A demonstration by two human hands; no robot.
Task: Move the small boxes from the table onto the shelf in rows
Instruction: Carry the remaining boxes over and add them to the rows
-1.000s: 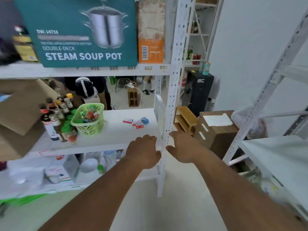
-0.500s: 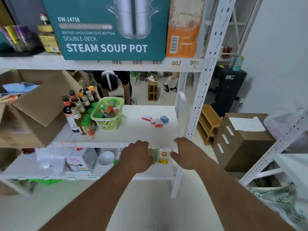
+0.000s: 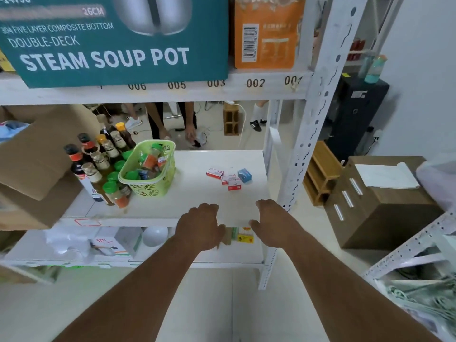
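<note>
Four small boxes sit toward the right rear of the middle shelf (image 3: 197, 193): three red-and-white boxes (image 3: 228, 180) clustered close, one blue box (image 3: 244, 175) just beside them on the right. Both my hands are at the shelf's front edge, well short of the boxes. Left hand (image 3: 201, 227): fingers curled down over the edge, grip holding nothing that I can see. Right hand (image 3: 269, 218): same posture, fingers curled, nothing visible in its grip; the palms face away, so I cannot tell for sure.

Green basket (image 3: 158, 188) on the shelf left of the boxes: holds spice jars with green and red caps, lying and leaning. Sauce bottles (image 3: 91, 164) stand in a group just left of the basket, touching it at the front. Open cardboard box (image 3: 37, 154) at far left, flap raised; contents mostly hidden. Upper shelf: teal soup pot carton (image 3: 118, 45) and orange carton (image 3: 266, 38) side by side.
</note>
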